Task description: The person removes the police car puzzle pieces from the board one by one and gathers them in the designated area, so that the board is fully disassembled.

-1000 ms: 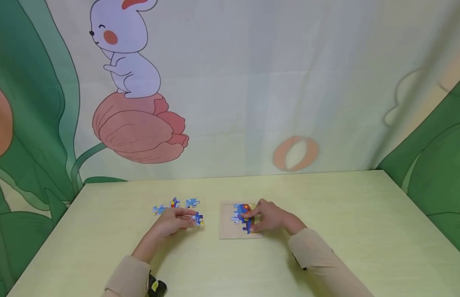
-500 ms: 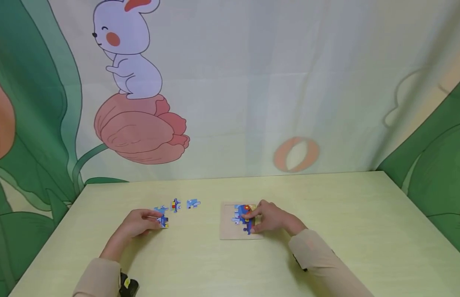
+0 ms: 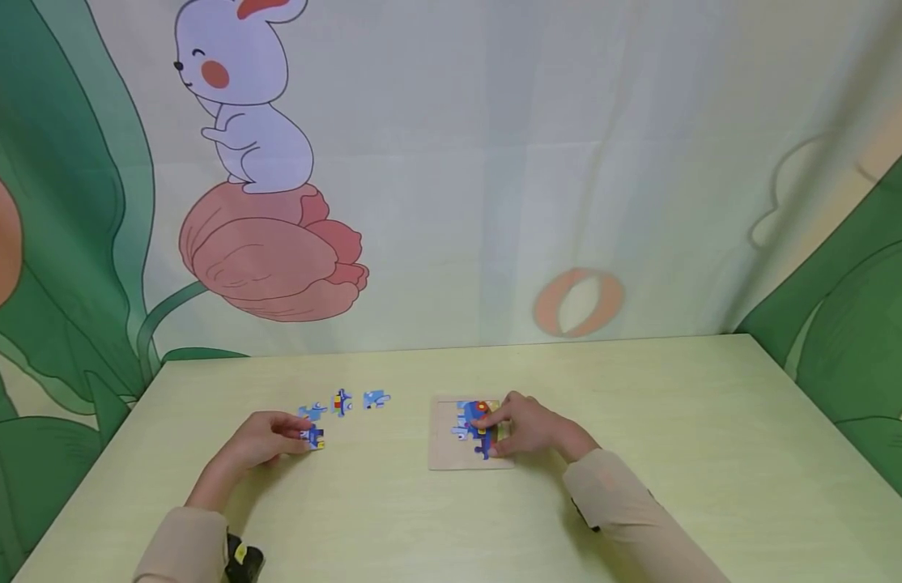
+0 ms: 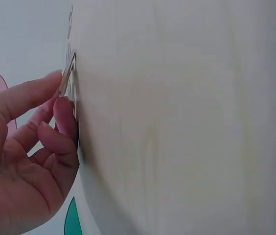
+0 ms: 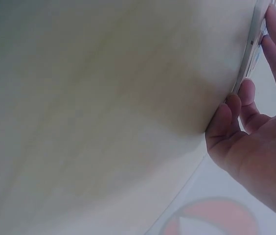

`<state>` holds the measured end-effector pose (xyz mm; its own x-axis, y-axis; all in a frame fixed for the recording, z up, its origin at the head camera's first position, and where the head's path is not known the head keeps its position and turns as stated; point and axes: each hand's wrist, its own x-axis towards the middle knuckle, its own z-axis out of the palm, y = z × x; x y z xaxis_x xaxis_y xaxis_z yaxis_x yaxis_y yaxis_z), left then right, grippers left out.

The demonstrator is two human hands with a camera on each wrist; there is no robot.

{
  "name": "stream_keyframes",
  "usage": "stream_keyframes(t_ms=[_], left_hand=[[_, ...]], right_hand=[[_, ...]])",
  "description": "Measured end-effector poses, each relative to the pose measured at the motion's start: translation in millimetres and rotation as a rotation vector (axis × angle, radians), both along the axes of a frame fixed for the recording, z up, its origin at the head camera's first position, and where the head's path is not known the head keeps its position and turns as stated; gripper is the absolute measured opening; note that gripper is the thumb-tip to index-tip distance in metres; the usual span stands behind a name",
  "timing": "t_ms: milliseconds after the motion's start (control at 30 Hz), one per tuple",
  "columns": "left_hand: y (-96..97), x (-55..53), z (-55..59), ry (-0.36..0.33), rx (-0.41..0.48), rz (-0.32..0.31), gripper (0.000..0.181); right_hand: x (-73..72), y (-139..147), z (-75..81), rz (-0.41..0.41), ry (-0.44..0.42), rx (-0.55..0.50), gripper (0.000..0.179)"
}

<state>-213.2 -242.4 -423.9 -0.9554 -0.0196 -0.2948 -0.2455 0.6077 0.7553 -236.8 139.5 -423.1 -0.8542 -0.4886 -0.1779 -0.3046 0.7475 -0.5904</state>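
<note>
In the head view my left hand [image 3: 265, 437] is at the left of the table, pinching a blue, white and yellow jigsaw piece [image 3: 312, 437] between fingertips. The left wrist view shows this jigsaw piece [image 4: 67, 76] edge-on, tilted close over the tabletop. Behind it lie three loose pieces: a light blue one [image 3: 312, 410], a multicoloured one [image 3: 342, 402] and another blue one [image 3: 376, 398]. My right hand [image 3: 531, 425] rests at the right side of a square wooden puzzle board [image 3: 444, 453], its fingers touching several joined pieces [image 3: 471, 417] and covering part of them.
The pale wooden table [image 3: 393, 518] reaches back to a curtain [image 3: 436, 202] printed with a rabbit and plants. Beige sleeves [image 3: 611, 490] cover both forearms, and a black wrist device [image 3: 243, 559] shows below the left one.
My left hand has moved left with the jigsaw piece, away from the board and towards the loose pieces, then slowed. My right hand has stayed on the board.
</note>
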Motion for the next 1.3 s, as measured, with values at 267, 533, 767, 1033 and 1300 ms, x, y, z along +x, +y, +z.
stream_keyframes(t_ms=[267, 533, 767, 1033, 1300], left_hand=[[-6.2, -1.6, -3.1, 0.002, -0.010, -0.002, 0.036], [-10.8, -2.5, -2.3, 0.002, -0.031, -0.042, 0.034], [-12.7, -0.8, -0.6, 0.001, -0.043, -0.036, 0.036], [13.9, 9.8, 10.3, 0.093, 0.034, -0.142, 0.033], [64.2, 14.4, 11.5, 0.139, 0.126, -0.211, 0.031]], right_hand=[[-0.6, -1, -0.6, -0.001, 0.001, -0.004, 0.039], [-0.3, -4, -1.2, -0.021, -0.006, 0.002, 0.039], [0.5, -5, -1.6, -0.026, -0.015, -0.021, 0.038], [0.5, -2, -1.5, 0.008, 0.001, -0.031, 0.039], [1.2, 0, 1.9, 0.008, -0.010, -0.043, 0.041]])
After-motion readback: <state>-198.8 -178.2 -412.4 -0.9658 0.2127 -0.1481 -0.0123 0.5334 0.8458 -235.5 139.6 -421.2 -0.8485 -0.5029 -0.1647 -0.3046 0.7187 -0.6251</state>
